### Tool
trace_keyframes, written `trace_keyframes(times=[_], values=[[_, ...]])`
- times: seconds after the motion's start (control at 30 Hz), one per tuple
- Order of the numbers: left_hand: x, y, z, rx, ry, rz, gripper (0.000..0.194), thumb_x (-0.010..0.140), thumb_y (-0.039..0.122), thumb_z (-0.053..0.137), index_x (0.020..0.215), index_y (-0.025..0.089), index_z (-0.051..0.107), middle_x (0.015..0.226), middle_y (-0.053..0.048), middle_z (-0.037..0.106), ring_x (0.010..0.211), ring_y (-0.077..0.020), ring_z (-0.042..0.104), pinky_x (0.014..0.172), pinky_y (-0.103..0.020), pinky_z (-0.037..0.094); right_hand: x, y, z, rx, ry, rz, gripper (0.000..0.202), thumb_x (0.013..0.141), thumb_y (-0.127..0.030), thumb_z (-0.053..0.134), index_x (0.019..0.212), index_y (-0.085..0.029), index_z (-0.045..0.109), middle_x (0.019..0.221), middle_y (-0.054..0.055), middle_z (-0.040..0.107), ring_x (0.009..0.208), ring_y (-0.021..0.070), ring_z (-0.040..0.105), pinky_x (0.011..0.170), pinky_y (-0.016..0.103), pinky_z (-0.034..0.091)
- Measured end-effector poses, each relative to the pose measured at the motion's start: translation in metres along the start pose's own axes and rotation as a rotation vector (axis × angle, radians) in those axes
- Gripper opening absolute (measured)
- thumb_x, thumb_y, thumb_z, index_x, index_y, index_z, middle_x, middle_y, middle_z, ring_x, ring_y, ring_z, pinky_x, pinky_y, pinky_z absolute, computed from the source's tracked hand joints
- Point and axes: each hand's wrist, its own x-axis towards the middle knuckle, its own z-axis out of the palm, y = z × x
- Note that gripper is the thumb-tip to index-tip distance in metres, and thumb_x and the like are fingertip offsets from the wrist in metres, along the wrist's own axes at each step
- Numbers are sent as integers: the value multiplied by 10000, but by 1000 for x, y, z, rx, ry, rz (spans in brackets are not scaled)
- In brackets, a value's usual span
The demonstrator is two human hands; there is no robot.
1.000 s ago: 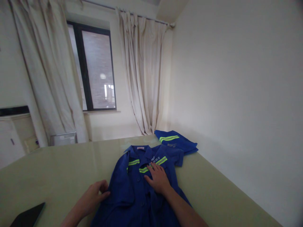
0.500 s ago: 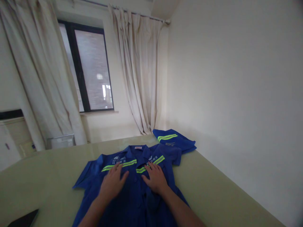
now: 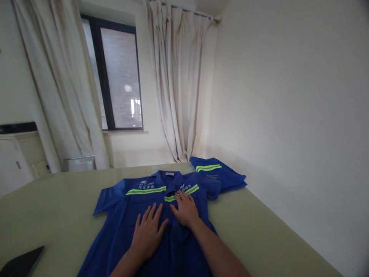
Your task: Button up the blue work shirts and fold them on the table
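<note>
A blue short-sleeved shirt (image 3: 121, 223) with yellow-green reflective stripes and white print lies spread on the pale green table, its collar toward the window. My left hand (image 3: 148, 232) rests flat on the shirt's front, below the left-hand stripe, fingers spread. On the other side, my right hand (image 3: 185, 207) lies on the chest, its fingertips at the right-hand stripe and print, fingers apart. Neither hand grips the cloth. Just behind the right sleeve lies a folded blue garment (image 3: 230, 177) with a similar stripe.
The table (image 3: 259, 227) runs along a bare wall on the right. A dark flat object (image 3: 24, 262) lies at the near left. Curtains (image 3: 178, 84) and a window (image 3: 122, 77) are behind the table, with a clear container (image 3: 79, 164) near its far edge.
My left hand has slid down from the left-hand stripe to the shirt's middle. My right hand stays near its stripe. The camera view has shifted slightly.
</note>
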Motion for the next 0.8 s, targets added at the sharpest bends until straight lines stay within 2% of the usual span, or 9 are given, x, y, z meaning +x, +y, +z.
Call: trace_keyframes(times=[0.1, 0.23, 0.33, 0.43, 0.5, 0.63, 0.73, 0.8], values=[[-6, 3, 8, -59, -23, -6, 670, 978, 628, 337, 1563, 304, 367, 1667, -51, 286, 1547, -328, 235, 1242, -605, 144, 16, -1, 0, -19, 40, -40, 641, 987, -572, 444, 1496, -184, 487, 1589, 141, 427, 1459, 283, 387, 1185, 436, 264], [8, 0, 7, -28, -19, -39, 648, 982, 592, 337, 1559, 300, 381, 1661, -57, 315, 1543, -321, 249, 1240, -597, 160, 31, -6, -7, -19, 162, -51, 518, 1021, -455, 430, 1423, -148, 540, 1449, 164, 569, 1345, 292, 483, 1137, 411, 304], [20, 0, 4, -6, -14, -60, 632, 983, 573, 338, 1549, 299, 403, 1651, -57, 343, 1532, -312, 282, 1235, -592, 187, 32, -8, -13, -1, 220, -64, 429, 1048, -422, 382, 1331, -175, 589, 1328, 150, 628, 1283, 280, 502, 1107, 400, 316], [25, 0, 3, -4, 0, -69, 613, 985, 555, 341, 1534, 296, 432, 1638, -56, 373, 1522, -307, 307, 1232, -587, 202, 26, -6, -16, -5, 146, -157, 416, 994, -528, 505, 1256, -230, 628, 1262, 100, 647, 1214, 260, 540, 1039, 361, 375], [25, 1, 2, -10, 7, -68, 607, 986, 546, 345, 1531, 294, 438, 1636, -57, 379, 1519, -305, 313, 1230, -586, 208, 21, -4, -16, -38, 83, -168, 440, 946, -572, 577, 1234, -247, 641, 1258, 91, 640, 1188, 265, 553, 995, 358, 404], [23, 2, 3, -18, 22, -50, 582, 984, 509, 365, 1522, 302, 447, 1632, -42, 389, 1513, -300, 327, 1234, -605, 187, 23, -6, -21, -101, 72, -119, 280, 969, -412, 587, 1161, -223, 664, 1195, 108, 656, 1136, 268, 576, 967, 378, 408], [23, 2, 5, -21, 41, -45, 575, 985, 499, 366, 1514, 294, 460, 1616, -37, 418, 1504, -296, 345, 1241, -606, 172, 41, -11, -33, -103, 80, -155, 156, 946, -335, 626, 1049, -233, 685, 1102, 71, 688, 1113, 233, 588, 1006, 351, 381], [24, 2, 6, -26, 53, -53, 590, 994, 500, 346, 1533, 276, 431, 1623, -37, 406, 1508, -293, 336, 1244, -600, 181, 55, -16, -38, -93, 141, -107, 184, 996, -319, 544, 1076, -220, 676, 1137, 97, 682, 1140, 236, 582, 1028, 366, 367]])
